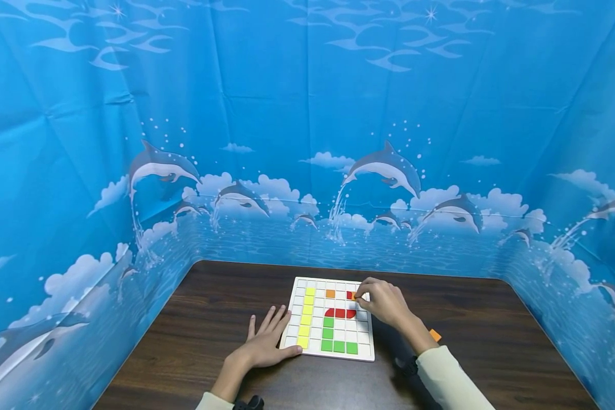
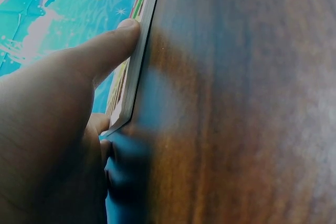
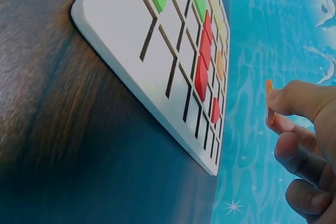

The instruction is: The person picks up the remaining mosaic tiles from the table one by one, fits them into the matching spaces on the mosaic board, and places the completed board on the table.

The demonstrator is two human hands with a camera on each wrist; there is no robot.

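Note:
A white gridded board (image 1: 368,348) lies on the table, its cells partly filled with colored tiles. My right hand (image 1: 384,302) is raised over the board's far right part, pinching a thin orange square tile (image 3: 270,104) between thumb and fingertip. Below it on the board is a single red tile (image 3: 216,110). My left hand (image 1: 263,343) lies at the board's left edge with fingers spread, the thumb (image 2: 123,35) touching the near rim. Yellow tiles (image 1: 306,319) form a column, green tiles (image 1: 328,334) an L, red tiles (image 1: 340,313) a short row; one orange tile (image 1: 330,294) sits higher up.
Another orange piece (image 1: 435,335) lies on the dark wooden table (image 1: 184,336), right of the board and partly behind my right forearm. A blue dolphin-printed curtain (image 1: 307,114) surrounds the table at the back and sides.

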